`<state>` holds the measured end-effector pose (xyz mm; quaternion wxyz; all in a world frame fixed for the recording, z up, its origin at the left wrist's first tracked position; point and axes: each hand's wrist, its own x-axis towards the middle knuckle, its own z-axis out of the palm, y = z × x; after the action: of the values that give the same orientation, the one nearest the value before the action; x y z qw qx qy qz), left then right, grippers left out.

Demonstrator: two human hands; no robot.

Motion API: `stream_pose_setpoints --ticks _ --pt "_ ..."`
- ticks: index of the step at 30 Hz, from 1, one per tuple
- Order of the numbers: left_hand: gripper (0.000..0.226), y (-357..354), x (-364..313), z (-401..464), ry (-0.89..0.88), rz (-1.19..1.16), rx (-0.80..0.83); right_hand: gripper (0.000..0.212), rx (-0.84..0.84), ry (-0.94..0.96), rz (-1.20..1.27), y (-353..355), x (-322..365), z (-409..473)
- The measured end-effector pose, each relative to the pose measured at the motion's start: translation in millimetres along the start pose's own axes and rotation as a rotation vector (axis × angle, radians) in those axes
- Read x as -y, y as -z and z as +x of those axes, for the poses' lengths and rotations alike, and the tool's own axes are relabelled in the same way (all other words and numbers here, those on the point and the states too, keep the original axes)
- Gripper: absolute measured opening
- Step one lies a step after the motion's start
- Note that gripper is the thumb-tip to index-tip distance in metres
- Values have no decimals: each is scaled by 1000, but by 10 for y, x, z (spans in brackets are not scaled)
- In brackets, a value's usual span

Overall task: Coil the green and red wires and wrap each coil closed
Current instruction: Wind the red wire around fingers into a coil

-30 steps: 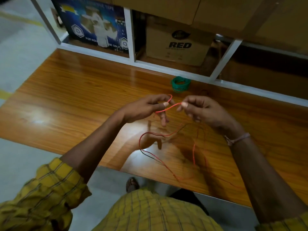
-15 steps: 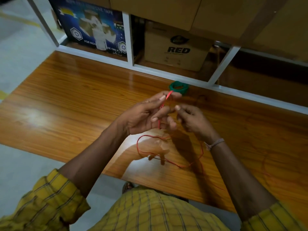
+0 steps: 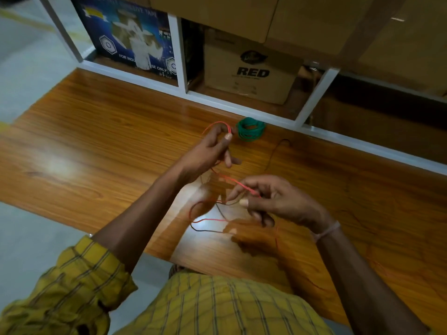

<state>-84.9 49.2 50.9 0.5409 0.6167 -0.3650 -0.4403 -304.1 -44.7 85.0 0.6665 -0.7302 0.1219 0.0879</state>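
Note:
A thin red wire (image 3: 235, 182) stretches between my two hands above the wooden table (image 3: 101, 151). My left hand (image 3: 209, 151) pinches a small loop of it, which arcs over the fingertips near the far edge. My right hand (image 3: 273, 201) is lower and closer to me, pinching the same wire between thumb and fingers. Slack red wire hangs in loose curves below both hands and trails over the table to the right. The green wire (image 3: 250, 129) lies as a wound coil on the table, just right of my left hand and apart from it.
A white shelf frame (image 3: 183, 68) runs along the table's far edge. In it stand a cardboard box (image 3: 251, 71) printed RED and a blue printed box (image 3: 130, 37). The table's near edge drops to a grey floor (image 3: 36, 238) at the left.
My hands were close together; now the right hand has pulled down toward me along the wire while the left has lifted a loop toward the green coil.

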Motion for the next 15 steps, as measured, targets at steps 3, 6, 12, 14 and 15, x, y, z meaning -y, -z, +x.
stream_pose_setpoints --ticks 3,6,12,14,15 --pt "30 -19 17 -73 9 189 51 16 -91 125 172 217 22 17" --pt "27 -11 11 -165 35 181 136 20 -142 179 375 421 37 90" --pt "40 -35 -124 -474 114 -66 377 23 -311 134 311 679 57 258" --pt "42 -59 -118 -530 130 -231 442 21 -409 107 146 692 -42 350" --pt "42 -70 -120 -552 135 -312 479 21 -448 97 87 670 -106 399"
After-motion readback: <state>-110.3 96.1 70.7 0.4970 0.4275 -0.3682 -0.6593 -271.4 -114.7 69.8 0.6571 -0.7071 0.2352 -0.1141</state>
